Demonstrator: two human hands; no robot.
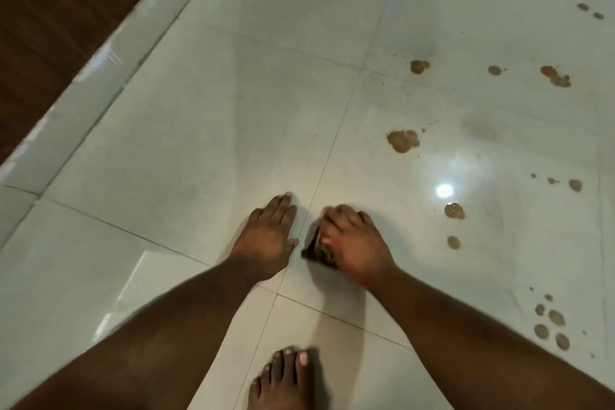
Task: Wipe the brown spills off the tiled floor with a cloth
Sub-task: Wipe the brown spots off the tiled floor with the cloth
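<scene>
Hands: I am seeing both down on the tiled floor, side by side and close together, just beyond my bare foot.
Left hand: it is lying flat with fingers straight and together, palm pressing the tile and holding nothing; I am judging that it is acting as a brace for my weight.
Right hand: its fingers are curling over a dark cloth, bunching it against the floor; only a small dark corner is showing at the thumb side, so I cannot tell how large or how folded it is.
Cloth position: it is sitting on a tile that looks free of stains, with the seam between tiles running just to its left.
Nearest spills: a cluster of brown spills is lying off to the right of my right forearm, and two single blots are sitting just beyond the right hand.
Farther spills: a larger lobed blot is sitting past those, with more scattered toward the far right corner.
Step in hand: I am judging this as the start of a wiping pass, most stains being untouched.
Doing it well: I should be sweeping rightward to the nearest blots first, keeping the cloth flat under the palm and turning it to a clean face, so the brown is lifting rather than smearing.
</scene>
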